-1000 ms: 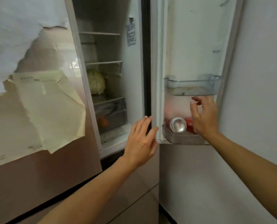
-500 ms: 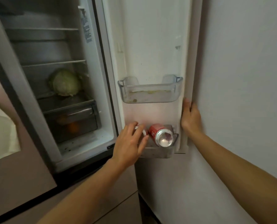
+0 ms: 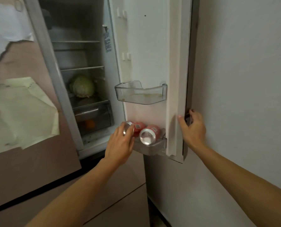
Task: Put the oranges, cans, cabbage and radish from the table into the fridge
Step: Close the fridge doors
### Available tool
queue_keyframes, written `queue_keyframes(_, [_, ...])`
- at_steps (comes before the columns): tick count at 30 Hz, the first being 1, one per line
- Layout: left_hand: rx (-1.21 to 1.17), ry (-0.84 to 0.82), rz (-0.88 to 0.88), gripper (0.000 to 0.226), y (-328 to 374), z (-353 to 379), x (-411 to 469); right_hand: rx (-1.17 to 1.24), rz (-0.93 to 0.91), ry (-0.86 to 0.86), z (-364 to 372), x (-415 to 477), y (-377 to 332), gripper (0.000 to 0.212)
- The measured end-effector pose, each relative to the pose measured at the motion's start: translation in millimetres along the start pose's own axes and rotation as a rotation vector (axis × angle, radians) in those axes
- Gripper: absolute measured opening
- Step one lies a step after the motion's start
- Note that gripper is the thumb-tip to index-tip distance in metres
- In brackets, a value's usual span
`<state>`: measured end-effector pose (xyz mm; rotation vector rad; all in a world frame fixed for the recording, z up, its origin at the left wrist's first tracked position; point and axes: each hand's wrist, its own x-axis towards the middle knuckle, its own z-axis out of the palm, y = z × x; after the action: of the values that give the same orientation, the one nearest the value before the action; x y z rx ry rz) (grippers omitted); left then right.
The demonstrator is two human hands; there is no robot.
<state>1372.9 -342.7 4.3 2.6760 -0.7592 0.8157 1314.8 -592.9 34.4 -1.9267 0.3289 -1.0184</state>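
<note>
Your left hand [image 3: 120, 143] curls its fingers round the left can [image 3: 139, 127], end-on toward you at lower centre; your right hand [image 3: 193, 126] grips the fridge door [image 3: 152, 46].

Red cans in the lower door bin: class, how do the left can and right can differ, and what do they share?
The left hand grips the left can, covering part of its silver end; the right can is untouched, its end fully visible. The left can lies nearer the fridge interior, the right can nearer the door edge. Both are red and lie sideways.
</note>
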Motion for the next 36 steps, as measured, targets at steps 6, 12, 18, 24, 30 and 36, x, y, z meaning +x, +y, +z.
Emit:
queue_keyframes(6, [0.008,-0.035,-0.083,0.047,-40.1,-47.3,-60.3,-0.065,-0.145,-0.011,13.7,-78.3,-26.5,0.067])
queue_keyframes(12, [0.102,-0.005,-0.123,0.042,-74.1,-80.3,-95.7,-0.08,-0.256,-0.181,57.1,-112.4,-64.5,0.083])
queue_keyframes(18, [0.206,0.096,-0.175,0.039,-114.2,-109.2,-104.7,-0.131,-0.441,-0.304,114.9,-120.5,-90.3,0.078])
queue_keyframes(24, [0.313,0.261,-0.23,0.041,-144.3,-122.4,-81.0,-0.137,-0.668,-0.358,181.2,-111.9,-96.3,0.067])
queue_keyframes(30, [0.398,0.351,-0.22,0.051,-161.3,-116.1,-29.5,-0.302,-0.981,-0.314,251.9,-75.1,-80.1,0.066])
queue_keyframes(36, [0.544,0.37,-0.184,0.058,-187.6,-77.6,-0.1,-0.373,-1.127,-0.181,306.6,-58.4,-60.6,0.072])
